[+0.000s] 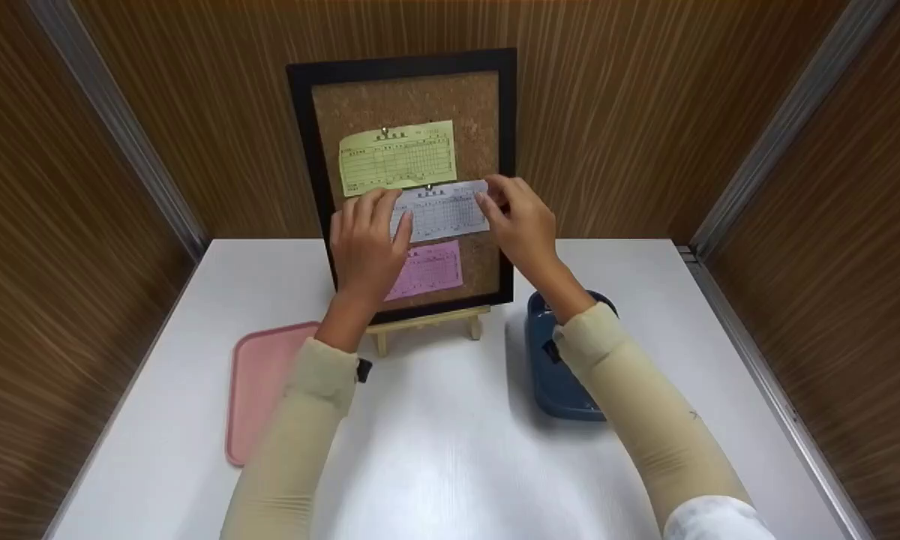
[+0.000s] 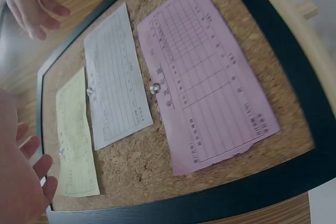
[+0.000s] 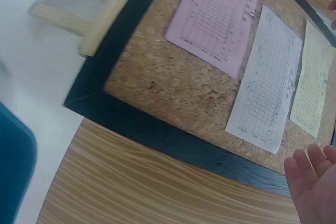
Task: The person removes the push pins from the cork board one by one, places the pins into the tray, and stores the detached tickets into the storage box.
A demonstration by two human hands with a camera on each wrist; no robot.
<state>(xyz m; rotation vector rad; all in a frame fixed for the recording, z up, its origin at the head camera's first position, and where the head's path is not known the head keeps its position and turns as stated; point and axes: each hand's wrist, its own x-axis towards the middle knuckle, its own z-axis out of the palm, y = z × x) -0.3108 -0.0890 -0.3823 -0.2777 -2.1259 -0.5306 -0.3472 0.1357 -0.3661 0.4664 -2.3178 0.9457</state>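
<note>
A black-framed cork board [image 1: 405, 97] leans upright on a small wooden easel [image 1: 427, 320]. Three printed slips are pinned to it: yellow [image 1: 397, 161] on top, white [image 1: 444, 212] in the middle, pink [image 2: 205, 82] at the bottom. Clear pushpins [image 2: 155, 88] show at their top edges. My left hand [image 1: 367, 244], fingers spread and loosely bent, hovers before the white slip's left end. My right hand [image 1: 523, 225] is at that slip's right end, its fingers relaxed. Both wrist views show the fingers standing off the paper, holding nothing.
A pink tray [image 1: 259, 382] lies left on the white table [image 1: 435, 450], partly behind the left sleeve. At right stands a blue tray [image 1: 562, 401] with a small dark item [image 1: 551, 350] inside, partly covered by the right forearm. Wood-patterned walls [image 1: 607, 112] enclose the table.
</note>
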